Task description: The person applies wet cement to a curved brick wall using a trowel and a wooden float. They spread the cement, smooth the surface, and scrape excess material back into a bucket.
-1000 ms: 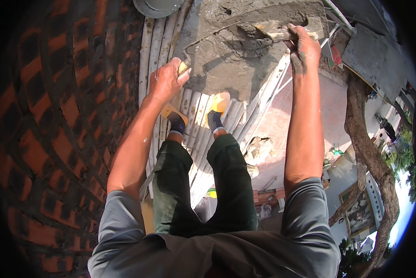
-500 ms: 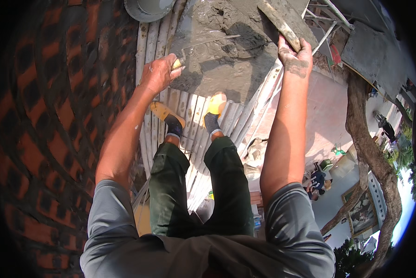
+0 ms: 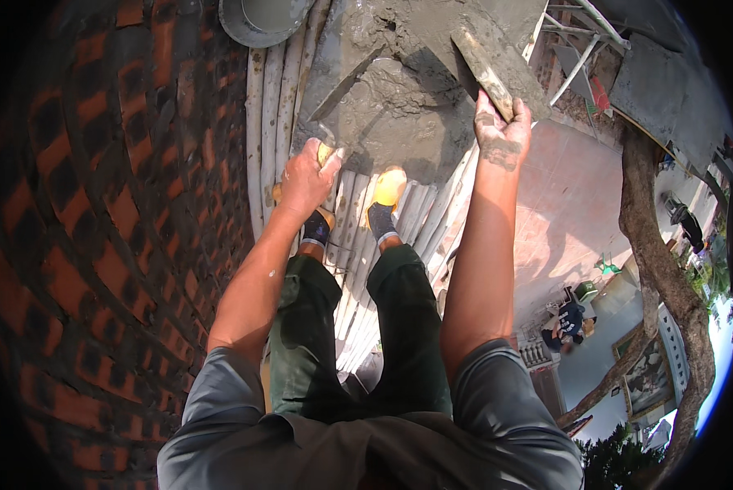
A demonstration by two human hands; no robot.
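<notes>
My left hand [image 3: 307,175] is closed round the yellowish handle of a trowel [image 3: 346,86]. Its long thin blade reaches up and right over wet grey mortar [image 3: 403,98] spread out ahead of my feet. My right hand [image 3: 503,131] grips the pale wooden handle of a mortar-smeared plastering float [image 3: 513,69], held tilted at the right side of the mortar. Wet mortar marks the inside of that wrist. What the float's underside touches is hidden.
I stand in yellow shoes on pale scaffold poles [image 3: 350,212]. A brick wall [image 3: 113,220] runs along the left. A round grey bucket [image 3: 267,18] stands at the far left of the mortar. Lower down at right are a tree trunk [image 3: 664,269] and a person [image 3: 564,322].
My left hand has come right and nearer, and the trowel blade now slants more steeply over the mortar. The right hand with the float has shifted slightly left and nearer.
</notes>
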